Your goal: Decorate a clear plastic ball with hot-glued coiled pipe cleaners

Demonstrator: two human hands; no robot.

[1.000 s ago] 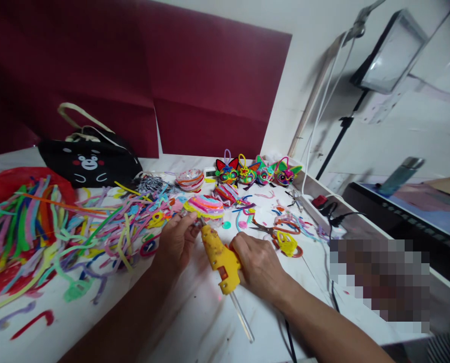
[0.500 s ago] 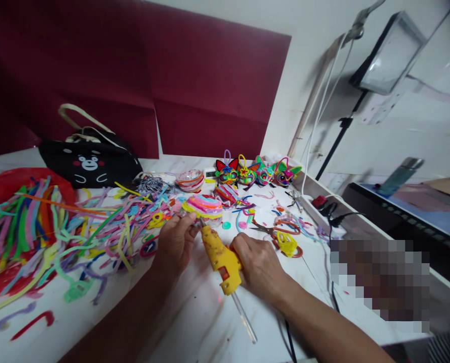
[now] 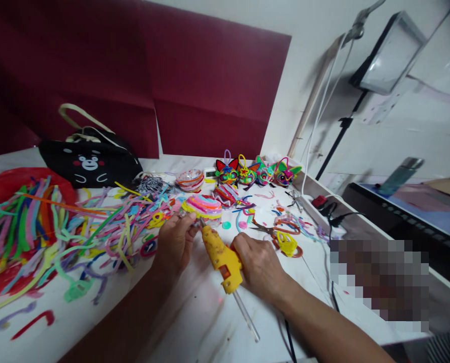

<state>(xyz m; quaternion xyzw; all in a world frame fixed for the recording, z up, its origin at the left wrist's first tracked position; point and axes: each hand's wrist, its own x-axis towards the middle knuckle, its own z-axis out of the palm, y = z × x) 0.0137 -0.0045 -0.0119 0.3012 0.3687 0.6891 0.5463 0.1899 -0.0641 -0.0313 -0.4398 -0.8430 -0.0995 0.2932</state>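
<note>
My right hand (image 3: 258, 264) grips a yellow glue gun (image 3: 220, 257), with a clear glue stick (image 3: 245, 317) sticking out of its back. The nozzle points at a small piece pinched in my left hand (image 3: 175, 242); the piece is too small to name. Just beyond the nozzle sits a coiled multicoloured dome of pipe cleaners (image 3: 204, 206). Both hands rest low over the white table (image 3: 194, 322).
A big heap of loose pipe cleaners (image 3: 58, 227) covers the left of the table, partly on a red bag. Several finished colourful cat-face figures (image 3: 257, 174) line the back. Scissors (image 3: 270, 229), a black bear tote (image 3: 88, 161), and a power strip with cables (image 3: 326, 212) lie around.
The glue gun's rear and glue stick have swung slightly right and down. My left hand has barely moved.
</note>
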